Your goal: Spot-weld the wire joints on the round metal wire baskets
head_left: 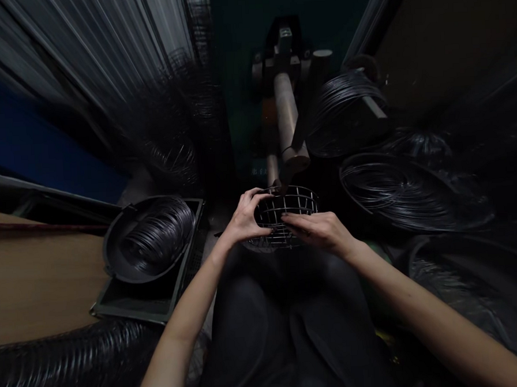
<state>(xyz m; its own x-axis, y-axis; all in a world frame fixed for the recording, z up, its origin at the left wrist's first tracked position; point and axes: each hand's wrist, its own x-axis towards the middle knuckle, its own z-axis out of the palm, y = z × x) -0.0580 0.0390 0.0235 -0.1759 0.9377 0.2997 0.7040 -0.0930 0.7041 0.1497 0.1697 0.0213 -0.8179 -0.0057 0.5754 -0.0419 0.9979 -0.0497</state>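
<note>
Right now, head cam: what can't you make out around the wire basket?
Wire basket: near side hidden by the left hand and right hand, head view.
Grip: hands cover the contact, head view; holding or resting unclear.
Wire coil, upper left: blurred and dark, head view.
Machine post: foot lost in shadow, head view.

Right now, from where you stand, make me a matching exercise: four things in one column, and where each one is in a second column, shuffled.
Things:
1. Wire basket
2. Left hand
3. Right hand
4. Coil of black wire

Places:
A. Fingers curled over the basket's rim, on the side away from the right hand
B. Lying in a round black pan
C. Held in front of the person's lap
D. Laid across the basket's near side

Pairs: 1-C, 2-A, 3-D, 4-B
</note>
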